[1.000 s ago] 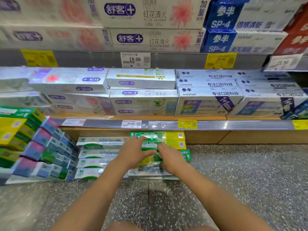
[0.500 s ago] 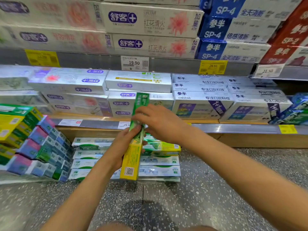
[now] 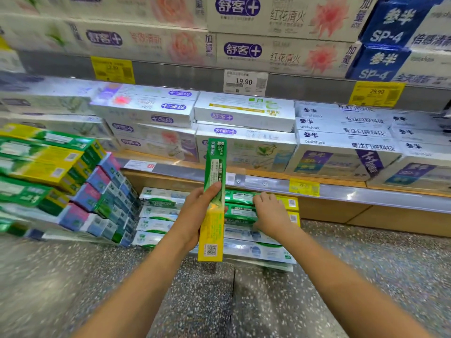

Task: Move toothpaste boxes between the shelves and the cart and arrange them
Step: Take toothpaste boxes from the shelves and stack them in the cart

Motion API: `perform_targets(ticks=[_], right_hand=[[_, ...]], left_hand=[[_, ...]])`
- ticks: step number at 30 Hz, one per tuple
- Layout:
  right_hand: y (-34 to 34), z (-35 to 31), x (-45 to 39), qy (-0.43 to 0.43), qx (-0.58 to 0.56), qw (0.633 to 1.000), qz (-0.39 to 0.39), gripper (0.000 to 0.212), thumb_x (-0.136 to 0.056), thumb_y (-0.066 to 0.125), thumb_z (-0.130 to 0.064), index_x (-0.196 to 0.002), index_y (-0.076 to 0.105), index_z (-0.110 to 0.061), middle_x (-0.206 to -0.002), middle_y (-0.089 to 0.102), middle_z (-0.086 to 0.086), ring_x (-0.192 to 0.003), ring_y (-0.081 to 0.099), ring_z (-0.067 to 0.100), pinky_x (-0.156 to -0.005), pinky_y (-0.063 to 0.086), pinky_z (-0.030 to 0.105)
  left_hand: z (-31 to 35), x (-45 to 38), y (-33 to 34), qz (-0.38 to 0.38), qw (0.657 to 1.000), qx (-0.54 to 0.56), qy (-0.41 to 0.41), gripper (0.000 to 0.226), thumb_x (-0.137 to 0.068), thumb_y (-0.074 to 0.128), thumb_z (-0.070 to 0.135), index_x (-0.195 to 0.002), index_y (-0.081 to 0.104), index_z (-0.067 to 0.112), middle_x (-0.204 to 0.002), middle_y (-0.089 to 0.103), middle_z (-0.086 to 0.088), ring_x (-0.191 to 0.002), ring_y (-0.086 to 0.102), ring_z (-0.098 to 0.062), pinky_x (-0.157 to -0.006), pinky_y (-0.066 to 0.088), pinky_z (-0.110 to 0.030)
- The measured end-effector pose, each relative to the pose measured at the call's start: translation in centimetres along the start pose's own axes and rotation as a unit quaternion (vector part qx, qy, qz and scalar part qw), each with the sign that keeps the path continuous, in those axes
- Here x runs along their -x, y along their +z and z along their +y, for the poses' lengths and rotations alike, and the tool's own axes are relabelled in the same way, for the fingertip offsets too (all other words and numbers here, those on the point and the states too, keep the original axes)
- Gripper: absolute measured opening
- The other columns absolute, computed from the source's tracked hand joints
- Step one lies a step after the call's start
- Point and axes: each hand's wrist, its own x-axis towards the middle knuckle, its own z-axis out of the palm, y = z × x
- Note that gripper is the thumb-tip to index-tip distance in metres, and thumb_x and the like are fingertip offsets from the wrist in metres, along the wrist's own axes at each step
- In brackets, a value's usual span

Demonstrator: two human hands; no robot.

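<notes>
Stacked at far left, glossy green-and-yellow cartons (image 3: pixel 41 164). Gripped upright in the left hand (image 3: pixel 195 215), a long green-and-yellow toothpaste box (image 3: pixel 213 198) (slim rectangular cardboard, QR code low down). Resting palm-down on the floor pile of flat green boxes (image 3: pixel 244 211), the right hand (image 3: pixel 271 213), fingers bent. Below, speckled terrazzo floor (image 3: pixel 366 276).

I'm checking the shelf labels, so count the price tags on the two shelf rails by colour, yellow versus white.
Yellow price tags: 3
White price tags: 3, one partly hidden by the held green-and-yellow toothpaste box
Total: 6
</notes>
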Motion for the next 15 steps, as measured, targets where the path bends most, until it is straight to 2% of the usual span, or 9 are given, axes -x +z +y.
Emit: perform_targets(ticks=[5, 9, 11, 13, 15], right_hand=[[0.8, -0.5, 0.6, -0.006, 0.043, 0.999, 0.015, 0.051, -0.089, 0.061, -0.021, -0.132, 0.037, -0.01, -0.136, 0.035, 0.011, -0.123, 0.037, 0.03, -0.097, 0.033, 0.039], [-2.1, 0.3, 2.4, -0.05, -0.005, 0.999, 0.014, 0.05, -0.087, 0.064, -0.02, -0.131, 0.042, -0.014, -0.128, 0.038, 0.006, -0.109, 0.048, 0.027, -0.073, 0.039, 0.034], [-5.0, 0.9, 3.7, -0.076, -0.012, 0.997, 0.02, 0.05, -0.087, 0.065, -0.024, -0.132, 0.043, -0.016, -0.126, 0.038, 0.004, -0.104, 0.052, 0.026, -0.069, 0.045, 0.035], [-8.5, 1.4, 5.2, -0.114, 0.043, 0.992, 0.045, 0.045, -0.09, 0.061, -0.025, -0.131, 0.044, -0.019, -0.125, 0.039, 0.002, -0.104, 0.051, 0.024, -0.07, 0.047, 0.036], [-12.0, 1.8, 6.6, -0.17, 0.134, 0.974, 0.069, 0.04, -0.092, 0.055, -0.018, -0.131, 0.043, -0.022, -0.13, 0.037, 0.001, -0.108, 0.048, 0.022, -0.068, 0.043, 0.034]], left_hand=[[-0.1, 0.0, 0.1, 0.009, 1.0, 0.01, -0.011, 0.036, -0.086, 0.063, 0.036, -0.11, 0.058, 0.01, -0.078, 0.064, -0.008, -0.067, 0.065, -0.021, -0.063, 0.052, -0.035], [0.2, 0.2, 0.1, 0.001, 1.0, 0.021, -0.023, 0.035, -0.083, 0.066, 0.035, -0.108, 0.059, 0.011, -0.084, 0.063, -0.011, -0.071, 0.065, -0.022, -0.064, 0.054, -0.035], [0.8, 0.3, 0.3, -0.019, 1.0, 0.014, -0.016, 0.04, -0.075, 0.069, 0.035, -0.107, 0.059, 0.013, -0.087, 0.063, -0.01, -0.074, 0.065, -0.023, -0.066, 0.055, -0.037], [1.6, 0.5, 0.4, -0.04, 0.999, 0.002, -0.007, 0.048, -0.066, 0.071, 0.033, -0.107, 0.058, 0.012, -0.089, 0.065, -0.009, -0.07, 0.066, -0.021, -0.057, 0.056, -0.032], [2.4, 0.8, 0.6, -0.058, 0.998, -0.001, -0.006, 0.047, -0.067, 0.072, 0.028, -0.108, 0.057, 0.01, -0.087, 0.065, -0.009, -0.065, 0.066, -0.019, -0.05, 0.054, -0.027]])
